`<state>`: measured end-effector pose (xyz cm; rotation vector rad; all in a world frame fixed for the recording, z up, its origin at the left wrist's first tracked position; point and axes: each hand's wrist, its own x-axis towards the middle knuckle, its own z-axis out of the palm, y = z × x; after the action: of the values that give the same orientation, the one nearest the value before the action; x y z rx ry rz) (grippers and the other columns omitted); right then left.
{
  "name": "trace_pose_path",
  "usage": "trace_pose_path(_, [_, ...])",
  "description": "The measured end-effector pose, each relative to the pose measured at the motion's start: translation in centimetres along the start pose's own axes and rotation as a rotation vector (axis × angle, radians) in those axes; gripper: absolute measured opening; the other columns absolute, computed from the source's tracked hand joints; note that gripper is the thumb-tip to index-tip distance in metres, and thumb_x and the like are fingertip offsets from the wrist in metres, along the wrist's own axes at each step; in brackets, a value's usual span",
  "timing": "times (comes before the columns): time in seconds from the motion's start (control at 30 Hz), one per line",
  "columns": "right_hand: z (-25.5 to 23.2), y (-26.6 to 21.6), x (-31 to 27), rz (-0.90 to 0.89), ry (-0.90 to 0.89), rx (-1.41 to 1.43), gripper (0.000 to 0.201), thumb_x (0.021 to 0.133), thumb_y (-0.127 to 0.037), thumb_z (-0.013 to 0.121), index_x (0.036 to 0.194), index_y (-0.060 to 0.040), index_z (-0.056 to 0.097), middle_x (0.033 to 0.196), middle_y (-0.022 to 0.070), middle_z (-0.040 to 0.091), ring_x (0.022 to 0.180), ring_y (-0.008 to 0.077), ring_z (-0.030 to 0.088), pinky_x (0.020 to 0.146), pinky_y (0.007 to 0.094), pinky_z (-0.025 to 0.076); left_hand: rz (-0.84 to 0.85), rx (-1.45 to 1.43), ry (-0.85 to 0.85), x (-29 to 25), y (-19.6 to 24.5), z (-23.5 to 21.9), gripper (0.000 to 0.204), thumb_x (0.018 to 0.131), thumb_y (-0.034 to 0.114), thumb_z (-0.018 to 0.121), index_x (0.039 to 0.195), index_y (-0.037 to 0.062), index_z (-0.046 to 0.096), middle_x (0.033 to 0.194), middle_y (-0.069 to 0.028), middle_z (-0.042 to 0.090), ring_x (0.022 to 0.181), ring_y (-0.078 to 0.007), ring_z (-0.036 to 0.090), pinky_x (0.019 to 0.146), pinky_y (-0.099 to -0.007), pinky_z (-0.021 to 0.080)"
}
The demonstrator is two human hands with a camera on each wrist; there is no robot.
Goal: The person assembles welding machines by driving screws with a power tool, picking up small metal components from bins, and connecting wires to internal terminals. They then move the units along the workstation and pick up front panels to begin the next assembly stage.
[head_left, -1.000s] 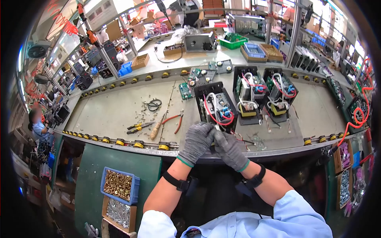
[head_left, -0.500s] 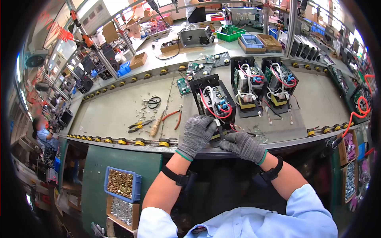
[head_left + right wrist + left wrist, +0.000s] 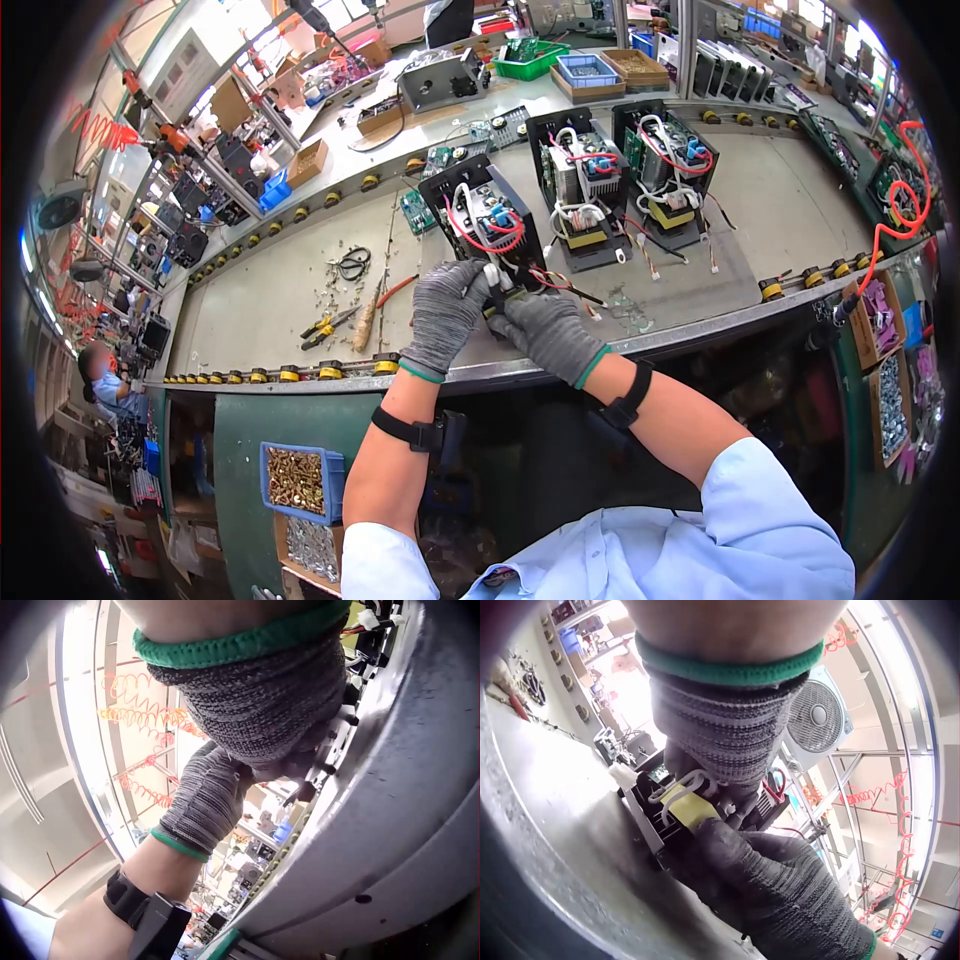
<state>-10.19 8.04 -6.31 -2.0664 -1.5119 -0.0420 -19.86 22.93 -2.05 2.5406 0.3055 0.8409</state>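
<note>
In the head view, my gloved left hand (image 3: 445, 310) pinches a white cable (image 3: 492, 274) at the front of the nearest power unit (image 3: 485, 215), a black metal frame with circuit boards and red and white wires. My gloved right hand (image 3: 555, 335) is curled at the same front end, its fingertips close to the left hand's. The left wrist view shows a yellow transformer (image 3: 690, 806) between the hands, with the right thumb (image 3: 718, 841) on its corner and white leads looped over it. The right hand's other fingertips are hidden.
Two similar units (image 3: 580, 185) stand to the right. Scissors (image 3: 354, 263), yellow-handled pliers (image 3: 330, 326) and a wooden-handled tool (image 3: 368, 318) lie left among scraps. Rollers (image 3: 330, 368) line the near edge. A blue screw bin (image 3: 300, 482) sits lower left; a red coiled hose (image 3: 880, 235) hangs right.
The hands were together, then parted with the left on the white cable, and now the right is back close beside the left. The head view has shifted, so the bench appears further left.
</note>
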Motion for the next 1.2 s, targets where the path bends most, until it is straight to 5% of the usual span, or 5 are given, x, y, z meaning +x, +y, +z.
trace_pose_path(0.27, [-4.1,0.6,-1.5,0.017,-0.102,0.142,0.030,0.099,-0.034,0.061,0.096,-0.0058,0.070,0.086,0.0183,0.071,0.085,0.0373,0.068,0.077,0.0490,0.053,0.170,0.117,0.020,0.4,0.4,-2.7,0.024,0.094,0.019,0.072,0.108,-0.0003,0.073,0.096,-0.0181,0.074,0.082,-0.0278,0.071,0.078,-0.0379,0.057])
trace_pose_path(0.5, [-11.7,11.7,-1.2,0.242,0.223,0.114,0.028,0.089,-0.030,0.075,0.102,-0.0047,0.073,0.080,0.0164,0.070,0.068,0.0251,0.067,0.066,0.0365,0.054,-0.591,-0.385,-0.215,-3.4,3.9,1.0,0.035,0.099,0.034,0.068,0.099,-0.0006,0.073,0.075,-0.0032,0.069,0.068,-0.0103,0.062,0.066,-0.0313,0.052])
trace_pose_path(0.63, [-10.9,13.0,-0.5,0.384,-0.244,0.733,0.036,0.086,-0.030,0.079,0.103,0.0008,0.074,0.082,0.0131,0.073,0.069,0.0180,0.065,0.070,0.0338,0.054,-0.480,-0.245,-0.246,-3.0,3.1,3.3,0.037,0.095,0.037,0.070,0.094,-0.0003,0.072,0.071,-0.0086,0.067,0.065,-0.0156,0.063,0.066,-0.0342,0.052])
trace_pose_path(0.87, [-6.6,13.9,-0.3,0.185,0.043,-0.127,0.026,0.086,-0.022,0.073,0.105,-0.0036,0.071,0.097,0.0198,0.073,0.093,0.0382,0.070,0.084,0.0474,0.055,-0.265,0.040,-0.098,-3.8,2.2,4.1,0.029,0.092,0.030,0.071,0.095,0.0008,0.071,0.077,-0.0179,0.068,0.073,-0.0368,0.068,0.070,-0.0450,0.054])
trace_pose_path(1.2, [-7.3,12.9,-0.9,0.230,0.056,-0.127,0.031,0.085,-0.023,0.075,0.111,-0.0070,0.069,0.102,0.0181,0.072,0.100,0.0370,0.068,0.087,0.0481,0.053,-0.312,0.297,-0.199,-1.5,0.4,3.7,0.030,0.094,0.033,0.068,0.096,0.0032,0.072,0.083,-0.0213,0.070,0.081,-0.0390,0.069,0.076,-0.0480,0.054])
